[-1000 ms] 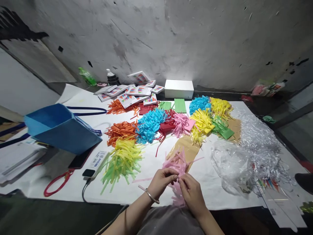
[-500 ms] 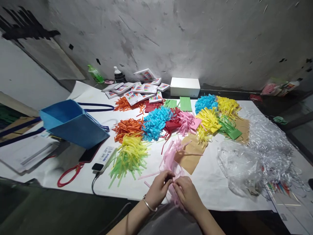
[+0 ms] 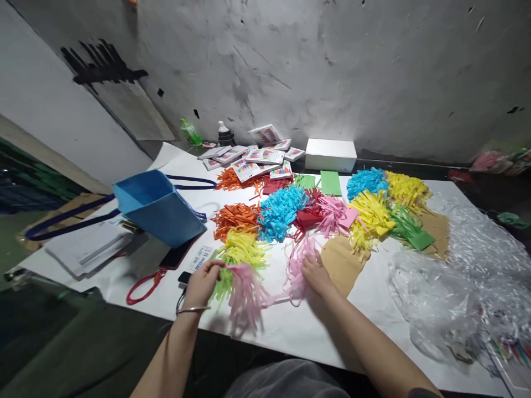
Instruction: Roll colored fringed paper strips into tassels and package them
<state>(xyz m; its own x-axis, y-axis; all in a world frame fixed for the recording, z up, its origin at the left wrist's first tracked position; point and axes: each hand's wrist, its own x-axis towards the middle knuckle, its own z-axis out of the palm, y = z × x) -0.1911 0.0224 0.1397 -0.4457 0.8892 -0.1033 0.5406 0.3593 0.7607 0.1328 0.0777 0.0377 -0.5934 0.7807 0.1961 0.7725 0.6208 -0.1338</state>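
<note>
Plainly, left hand pinching pink tassel, right hand on pink strips, grip unclear

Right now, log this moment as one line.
left hand: holds pink tassel | right hand: on pink strips | nearby: brown sheet, blue bag

Light from above whitens the worktop and glints on the clear plastic bag at right, while the lower left sinks into gloom and wide-angle distortion stretches the frame's edges.
</note>
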